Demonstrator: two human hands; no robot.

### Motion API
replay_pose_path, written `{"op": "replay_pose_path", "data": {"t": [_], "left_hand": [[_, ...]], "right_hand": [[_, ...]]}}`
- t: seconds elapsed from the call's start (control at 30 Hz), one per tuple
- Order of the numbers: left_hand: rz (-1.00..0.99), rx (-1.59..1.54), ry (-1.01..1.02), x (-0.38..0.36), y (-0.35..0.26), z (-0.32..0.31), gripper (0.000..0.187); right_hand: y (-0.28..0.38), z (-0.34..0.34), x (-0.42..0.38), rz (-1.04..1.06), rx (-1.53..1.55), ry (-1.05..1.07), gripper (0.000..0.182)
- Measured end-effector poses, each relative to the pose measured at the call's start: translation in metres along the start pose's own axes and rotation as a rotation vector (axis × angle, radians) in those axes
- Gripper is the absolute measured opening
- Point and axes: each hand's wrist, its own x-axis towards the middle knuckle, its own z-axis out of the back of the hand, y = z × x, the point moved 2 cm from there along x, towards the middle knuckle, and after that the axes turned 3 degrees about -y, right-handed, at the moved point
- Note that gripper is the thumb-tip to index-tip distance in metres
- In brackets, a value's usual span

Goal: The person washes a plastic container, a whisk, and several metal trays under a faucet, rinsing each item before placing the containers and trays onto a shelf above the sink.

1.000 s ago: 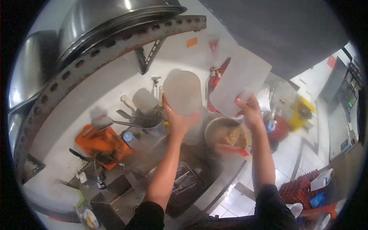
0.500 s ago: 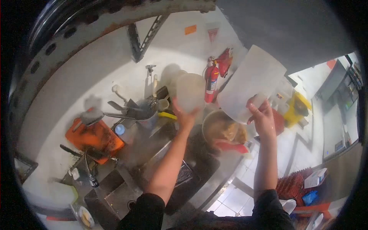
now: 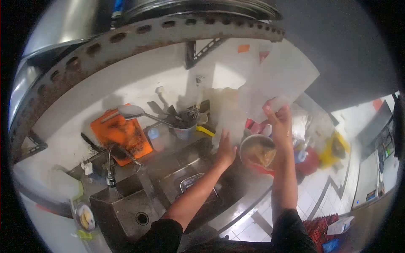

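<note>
My right hand [image 3: 279,122] grips a large translucent white plastic container [image 3: 284,76] by its lower end, holding it up and tilted. Lower and to the left, my left hand [image 3: 228,152] has its fingers against a second, smaller translucent container [image 3: 230,116], which it appears to hold; haze blurs its outline. Between and below the hands, a round pot [image 3: 245,154] contains brownish food or liquid. A red item [image 3: 263,169] lies at the pot's near edge.
A metal sink [image 3: 126,211] with a faucet [image 3: 111,179] is at lower left. Behind it are an orange cutting board [image 3: 122,133] and a tub of utensils [image 3: 184,131]. A perforated metal shelf edge [image 3: 168,31] crosses overhead. A yellow item [image 3: 333,149] stands at right.
The view has shifted upward and left, showing more of the overhead shelf. Both hands still have the containers; the left hand sits lower on its container and nearer the right hand.
</note>
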Motion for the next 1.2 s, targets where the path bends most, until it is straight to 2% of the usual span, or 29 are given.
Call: {"op": "replay_pose_path", "data": {"t": [0.13, 0.23, 0.27, 0.37, 0.4, 0.43, 0.47, 0.53, 0.57, 0.6, 0.63, 0.67, 0.7, 0.73, 0.77, 0.8, 0.83, 0.9, 0.97, 1.03, 1.1, 1.17, 1.2], "left_hand": [[0.017, -0.087, -0.061, -0.007, 0.012, -0.008, 0.074], [0.023, -0.112, 0.004, -0.030, 0.025, -0.001, 0.060], [0.045, -0.221, 0.018, -0.047, 0.031, 0.004, 0.052], [0.143, -0.451, 0.017, -0.108, 0.047, 0.047, 0.031], [0.205, -0.460, -0.013, -0.139, 0.051, 0.075, 0.026], [0.286, -0.464, -0.051, -0.175, 0.058, 0.099, 0.020], [0.393, -0.416, -0.147, -0.212, 0.071, 0.117, 0.013], [0.508, -0.336, -0.384, -0.296, 0.107, 0.158, 0.013], [0.648, -0.232, -0.468, -0.332, 0.153, 0.167, 0.012], [0.789, -0.137, -0.537, -0.375, 0.183, 0.181, 0.012], [0.790, 0.075, -0.674, -0.403, 0.187, 0.212, 0.016], [0.875, 0.098, -0.715, -0.458, 0.242, 0.219, 0.022], [0.995, 0.209, -0.624, -0.513, 0.292, 0.226, 0.024], [1.094, 0.368, -0.395, -0.562, 0.337, 0.230, 0.025], [1.105, 0.544, -0.074, -0.599, 0.377, 0.226, 0.027], [1.041, 0.655, 0.125, -0.624, 0.401, 0.224, 0.030], [0.883, 0.771, 0.153, -0.640, 0.408, 0.219, 0.031], [0.986, 0.630, 0.285, -0.652, 0.434, 0.205, 0.032], [1.050, 0.586, 0.329, -0.647, 0.434, 0.194, 0.032], [1.086, 0.567, 0.341, -0.636, 0.425, 0.172, 0.032], [1.122, 0.530, 0.335, -0.619, 0.419, 0.147, 0.032], [1.146, 0.500, 0.338, -0.606, 0.407, 0.125, 0.032], [1.155, 0.484, 0.331, -0.601, 0.404, 0.119, 0.032]], "right_hand": [[-0.035, -0.018, 0.016, -0.049, -0.061, 0.065, 0.030], [-0.080, -0.027, 0.023, -0.071, -0.048, 0.169, 0.033], [-0.098, -0.027, 0.022, -0.072, -0.037, 0.206, 0.034], [-0.156, -0.023, -0.001, -0.194, -0.034, 0.231, 0.043], [-0.187, -0.015, -0.003, -0.231, -0.114, 0.244, 0.055], [-0.210, -0.001, -0.010, -0.262, -0.217, 0.271, 0.059], [-0.231, 0.001, -0.009, -0.238, -0.149, 0.296, 0.057], [-0.204, -0.008, -0.025, -0.302, -0.316, 0.276, 0.058], [-0.235, 0.005, -0.014, -0.312, -0.087, 0.325, 0.056], [-0.246, 0.017, -0.012, -0.339, -0.076, 0.338, 0.054], [-0.257, 0.027, -0.010, -0.366, -0.065, 0.350, 0.053], [-0.245, 0.027, -0.009, -0.393, -0.266, 0.333, 0.052], [-0.245, 0.030, -0.008, -0.294, -0.444, 0.410, 0.052], [-0.244, 0.033, -0.006, -0.184, -0.619, 0.472, 0.051], [-0.265, 0.055, 0.008, 0.052, -0.764, 0.626, 0.051], [-0.264, 0.064, 0.005, 0.107, -0.758, 0.653, 0.051], [-0.264, 0.073, 0.002, 0.162, -0.751, 0.680, 0.050], [-0.226, 0.072, -0.019, -0.067, -0.455, 0.453, 0.049], [-0.187, 0.068, -0.045, -0.272, -0.146, 0.200, 0.048], [-0.179, 0.082, -0.058, -0.229, -0.233, -0.029, 0.046], [-0.165, 0.090, -0.082, -0.124, -0.560, -0.178, 0.045], [-0.152, 0.080, -0.139, -0.130, -0.667, -0.209, 0.043], [-0.153, 0.068, -0.167, -0.081, -0.707, -0.131, 0.041]]}}
